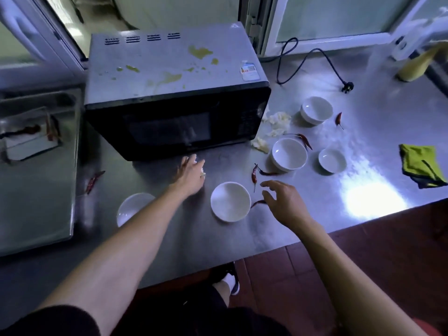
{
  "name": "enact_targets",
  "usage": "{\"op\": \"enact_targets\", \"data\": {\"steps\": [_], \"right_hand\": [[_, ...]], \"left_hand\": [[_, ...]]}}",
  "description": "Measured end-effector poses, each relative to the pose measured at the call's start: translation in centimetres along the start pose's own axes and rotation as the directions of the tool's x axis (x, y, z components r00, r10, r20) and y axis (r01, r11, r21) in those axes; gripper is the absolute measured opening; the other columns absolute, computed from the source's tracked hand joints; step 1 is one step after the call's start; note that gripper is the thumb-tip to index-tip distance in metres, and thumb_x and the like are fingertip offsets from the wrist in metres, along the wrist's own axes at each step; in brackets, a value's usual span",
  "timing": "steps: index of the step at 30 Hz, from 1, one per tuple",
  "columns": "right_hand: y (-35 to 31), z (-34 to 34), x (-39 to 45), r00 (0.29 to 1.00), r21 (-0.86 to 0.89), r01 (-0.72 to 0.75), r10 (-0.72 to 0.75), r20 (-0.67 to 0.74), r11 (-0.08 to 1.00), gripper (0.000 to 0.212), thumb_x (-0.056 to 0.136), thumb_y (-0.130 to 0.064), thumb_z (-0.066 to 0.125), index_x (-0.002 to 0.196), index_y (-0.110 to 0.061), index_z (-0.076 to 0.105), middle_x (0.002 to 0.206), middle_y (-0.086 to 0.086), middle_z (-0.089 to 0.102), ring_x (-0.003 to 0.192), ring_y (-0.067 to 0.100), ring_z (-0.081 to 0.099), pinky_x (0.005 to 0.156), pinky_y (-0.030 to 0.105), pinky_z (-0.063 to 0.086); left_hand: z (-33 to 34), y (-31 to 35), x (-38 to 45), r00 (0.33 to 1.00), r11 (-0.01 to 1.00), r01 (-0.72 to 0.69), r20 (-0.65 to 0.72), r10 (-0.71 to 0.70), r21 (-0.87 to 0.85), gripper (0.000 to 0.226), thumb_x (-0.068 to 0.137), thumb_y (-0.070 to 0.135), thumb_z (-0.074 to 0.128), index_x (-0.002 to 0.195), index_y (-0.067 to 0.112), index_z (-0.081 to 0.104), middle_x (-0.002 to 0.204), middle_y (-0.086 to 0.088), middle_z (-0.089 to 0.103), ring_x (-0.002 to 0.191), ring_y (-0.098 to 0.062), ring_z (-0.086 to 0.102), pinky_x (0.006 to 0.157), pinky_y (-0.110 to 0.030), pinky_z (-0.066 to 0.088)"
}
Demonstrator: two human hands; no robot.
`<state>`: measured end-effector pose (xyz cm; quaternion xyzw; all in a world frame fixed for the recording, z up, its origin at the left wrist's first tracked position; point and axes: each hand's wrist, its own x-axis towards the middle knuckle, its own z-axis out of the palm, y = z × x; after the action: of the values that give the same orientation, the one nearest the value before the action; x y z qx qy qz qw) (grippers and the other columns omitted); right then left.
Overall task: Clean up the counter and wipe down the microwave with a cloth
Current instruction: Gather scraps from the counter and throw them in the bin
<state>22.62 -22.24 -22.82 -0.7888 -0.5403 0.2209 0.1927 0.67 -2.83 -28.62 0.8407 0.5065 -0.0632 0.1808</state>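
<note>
A black microwave (177,93) with yellow-green stains on its silver top stands on the steel counter (363,132). Several white bowls lie about, one (230,201) between my hands. Dried red chillies (254,175) and pale vegetable scraps (276,128) are scattered to the microwave's right. A green cloth (421,166) lies folded at the far right. My left hand (191,172) reaches toward the microwave's front foot, fingers spread, a small pale bit at the fingers. My right hand (282,201) hovers with loosely spread fingers over a chilli (257,203).
A sink (36,166) with a tray and a red chilli lies at the left. The microwave's unplugged black cord (315,66) trails behind the bowls. A yellow bottle (417,64) stands at the back right. The counter's front edge drops to a red tiled floor.
</note>
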Motion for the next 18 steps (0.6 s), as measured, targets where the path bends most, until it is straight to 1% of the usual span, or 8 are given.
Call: {"op": "enact_targets", "data": {"steps": [4,7,10,12,14,18], "right_hand": [[0.3,-0.7,3.7,0.999,-0.008,0.017,-0.017,0.045,1.000,0.027,0.096,-0.019,0.060,0.122,-0.019,0.067,0.123,0.001,0.068,0.113,0.022,0.062,0.087,0.037,0.052],[0.3,-1.0,5.7,0.997,-0.008,0.045,-0.045,0.063,0.999,0.026,0.095,-0.016,0.061,0.120,-0.016,0.069,0.121,0.002,0.069,0.110,0.024,0.063,0.087,0.038,0.052],[0.4,-1.1,7.3,0.995,0.008,0.046,-0.047,0.090,0.999,0.024,0.095,-0.015,0.061,0.116,-0.017,0.070,0.117,0.003,0.070,0.106,0.024,0.065,0.084,0.038,0.053],[0.6,-1.1,8.3,0.992,0.009,0.069,-0.069,0.107,0.998,0.024,0.094,-0.013,0.061,0.116,-0.016,0.070,0.114,0.004,0.071,0.101,0.024,0.067,0.079,0.034,0.053],[1.2,-1.4,9.5,0.993,-0.001,0.059,-0.059,0.105,0.998,0.025,0.094,-0.014,0.061,0.118,-0.016,0.069,0.113,0.005,0.071,0.099,0.026,0.067,0.076,0.030,0.049],[2.2,-2.7,12.4,0.993,-0.039,0.055,-0.051,0.104,0.998,0.026,0.093,-0.013,0.060,0.117,-0.014,0.069,0.108,0.009,0.071,0.091,0.029,0.065,0.072,0.028,0.041]], "left_hand": [[1.0,-0.4,1.4,0.999,1.000,0.031,0.024,-0.031,-0.007,0.039,0.092,0.025,0.053,0.131,0.018,0.053,0.145,-0.003,0.036,0.131,-0.029,0.033,0.104,-0.050,0.041],[1.3,-0.7,1.7,1.000,1.000,0.008,-0.009,-0.008,0.020,0.027,0.093,0.025,0.051,0.118,0.020,0.060,0.143,-0.001,0.041,0.130,-0.027,0.037,0.105,-0.046,0.039],[1.6,-1.4,2.0,0.998,0.999,-0.031,-0.060,0.032,0.023,0.018,0.091,0.022,0.054,0.106,0.020,0.065,0.127,0.000,0.054,0.120,-0.025,0.045,0.099,-0.043,0.042],[1.5,-1.8,2.4,0.995,0.999,-0.041,-0.092,0.039,-0.018,0.015,0.091,0.019,0.056,0.102,0.019,0.066,0.115,-0.001,0.059,0.112,-0.025,0.050,0.094,-0.041,0.045],[1.2,-1.6,2.8,0.991,0.995,-0.047,-0.132,0.034,-0.093,0.012,0.090,0.017,0.058,0.097,0.017,0.067,0.106,-0.003,0.061,0.105,-0.027,0.054,0.086,-0.040,0.048],[0.5,0.6,3.6,0.978,0.963,-0.113,-0.196,0.066,-0.244,0.009,0.087,0.012,0.063,0.093,0.017,0.068,0.098,-0.001,0.062,0.096,-0.025,0.058,0.080,-0.038,0.050]]}}
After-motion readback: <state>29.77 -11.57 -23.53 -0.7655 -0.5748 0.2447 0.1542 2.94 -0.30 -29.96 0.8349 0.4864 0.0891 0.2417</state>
